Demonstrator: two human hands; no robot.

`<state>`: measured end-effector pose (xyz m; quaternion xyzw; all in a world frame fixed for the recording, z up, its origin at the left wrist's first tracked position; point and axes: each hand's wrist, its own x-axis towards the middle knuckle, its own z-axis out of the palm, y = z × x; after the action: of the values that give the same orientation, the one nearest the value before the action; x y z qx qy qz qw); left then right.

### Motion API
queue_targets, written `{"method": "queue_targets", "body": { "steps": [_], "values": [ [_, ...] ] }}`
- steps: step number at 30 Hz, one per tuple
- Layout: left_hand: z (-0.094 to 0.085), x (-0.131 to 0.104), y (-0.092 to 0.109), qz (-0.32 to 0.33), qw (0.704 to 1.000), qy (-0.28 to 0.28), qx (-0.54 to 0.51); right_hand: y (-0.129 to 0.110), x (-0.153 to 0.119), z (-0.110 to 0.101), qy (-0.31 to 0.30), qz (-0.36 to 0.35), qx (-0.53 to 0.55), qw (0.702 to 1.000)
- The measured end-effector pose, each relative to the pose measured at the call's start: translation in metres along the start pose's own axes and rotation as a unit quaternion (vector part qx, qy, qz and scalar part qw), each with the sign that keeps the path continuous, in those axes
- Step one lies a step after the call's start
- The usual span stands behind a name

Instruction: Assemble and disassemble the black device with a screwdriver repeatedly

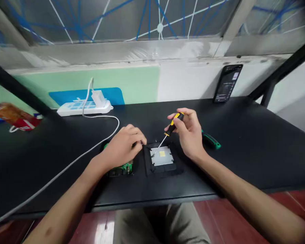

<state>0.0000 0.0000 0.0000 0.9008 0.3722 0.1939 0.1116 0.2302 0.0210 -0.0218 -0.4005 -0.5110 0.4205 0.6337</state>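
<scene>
My right hand [189,132] is closed around the black and yellow handle of a screwdriver [175,124]. Its thin metal shaft slants down left, with the tip at the left side of a silver metal plate [165,159]. A small pale yellow square sits mid-plate, and dark clips or tabs show along the edges. The plate lies in a black frame [147,166] on the table. My left hand [128,144] is just left of it, thumb and fingertips pinched together; whatever they hold is too small to make out. Under that hand lies a green circuit board [127,168], partly covered.
A green and black tool handle [211,141] lies right of my right hand. A phone [228,83] leans on the wall. A white power strip [85,107] with a plugged-in charger stands at the back left; its white cable [81,156] crosses the black table [234,162]. Far left lies a snack packet [17,117].
</scene>
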Motion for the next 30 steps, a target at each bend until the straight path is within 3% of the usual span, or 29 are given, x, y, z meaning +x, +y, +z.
{"method": "queue_targets", "body": {
  "steps": [13, 23, 30],
  "values": [
    [-0.0001, -0.0016, 0.0057, -0.011, 0.999, -0.014, -0.027, 0.0035, -0.0014, -0.0015, -0.008, 0.015, 0.045, 0.999],
    [-0.0030, -0.0029, 0.0106, -0.017, 0.996, -0.064, -0.067, 0.0020, 0.0035, -0.0005, 0.049, 0.051, 0.096, 0.993],
    [-0.0036, -0.0018, 0.0089, -0.008, 0.994, -0.047, -0.101, 0.0007, 0.0038, 0.0007, 0.054, 0.060, 0.125, 0.989]
  ]
}}
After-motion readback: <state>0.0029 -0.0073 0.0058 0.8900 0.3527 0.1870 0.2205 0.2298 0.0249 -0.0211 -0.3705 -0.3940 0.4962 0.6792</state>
